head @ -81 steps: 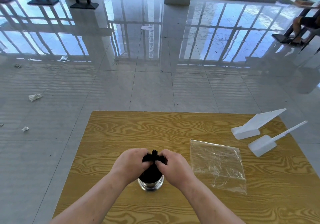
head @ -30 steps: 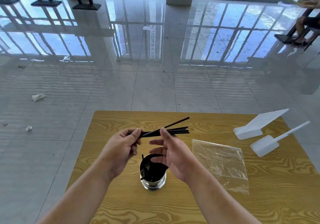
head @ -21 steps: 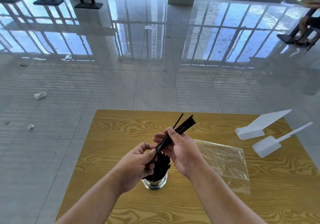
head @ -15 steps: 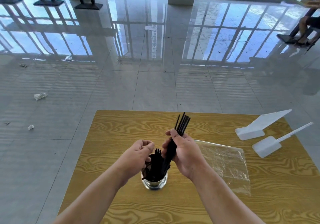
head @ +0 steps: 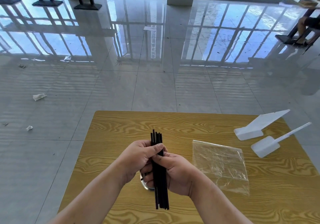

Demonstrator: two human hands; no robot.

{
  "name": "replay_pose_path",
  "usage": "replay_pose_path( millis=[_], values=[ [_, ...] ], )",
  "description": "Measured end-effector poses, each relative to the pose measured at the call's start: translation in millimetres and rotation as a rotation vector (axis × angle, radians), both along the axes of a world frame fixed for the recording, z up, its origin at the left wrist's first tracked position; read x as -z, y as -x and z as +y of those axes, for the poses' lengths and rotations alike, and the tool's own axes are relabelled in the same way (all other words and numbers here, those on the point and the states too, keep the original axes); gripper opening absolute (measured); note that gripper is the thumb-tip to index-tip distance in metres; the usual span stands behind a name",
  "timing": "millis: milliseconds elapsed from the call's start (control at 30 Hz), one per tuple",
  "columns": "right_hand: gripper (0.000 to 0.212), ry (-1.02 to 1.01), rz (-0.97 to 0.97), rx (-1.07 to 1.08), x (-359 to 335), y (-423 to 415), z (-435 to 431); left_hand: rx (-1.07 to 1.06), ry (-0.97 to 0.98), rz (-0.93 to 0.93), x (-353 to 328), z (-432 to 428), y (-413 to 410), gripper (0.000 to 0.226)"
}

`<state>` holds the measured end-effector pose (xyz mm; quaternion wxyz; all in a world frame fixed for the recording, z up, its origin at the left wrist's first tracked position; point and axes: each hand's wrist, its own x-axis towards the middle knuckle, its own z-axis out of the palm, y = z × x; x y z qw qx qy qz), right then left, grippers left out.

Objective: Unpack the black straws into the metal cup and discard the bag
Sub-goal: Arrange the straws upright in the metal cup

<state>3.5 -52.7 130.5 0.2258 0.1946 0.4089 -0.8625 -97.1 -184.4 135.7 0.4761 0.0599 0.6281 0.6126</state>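
Fingers of the left grip [head: 140, 156] curl round the straws [head: 156, 137], held over the cup [head: 146, 186]. The right grip [head: 174, 173] holds them lower down. They look out but not dropped in yet. The bag [head: 220, 165] lies on the bench [head: 277, 197], not thrown away.

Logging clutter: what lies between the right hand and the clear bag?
Head view: only bare table between right hand, gripping black straws, and clear bag.

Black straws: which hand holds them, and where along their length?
Both: the left hand grips the black straws just below their top ends, the right hand around their middle.
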Motion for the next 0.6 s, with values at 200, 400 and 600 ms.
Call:
replay_pose_path(
  millis=[200, 400, 600],
  values=[
    [0.031, -0.014, 0.013, 0.037, 4.8, 2.3, 0.2, -0.093, -0.005, 0.063, -3.8, 1.6, 1.1, 0.028],
    [0.033, 0.002, 0.066, 0.007, 4.9, 6.5, 2.9, -0.171, -0.07, 0.064, -12.3, 7.8, 6.6, 0.031],
    [0.034, 0.023, 0.083, -0.041, -0.3, 10.2, 8.1, -0.064, -0.126, -0.055, -19.6, 5.8, 12.9, 0.032]
  ],
)
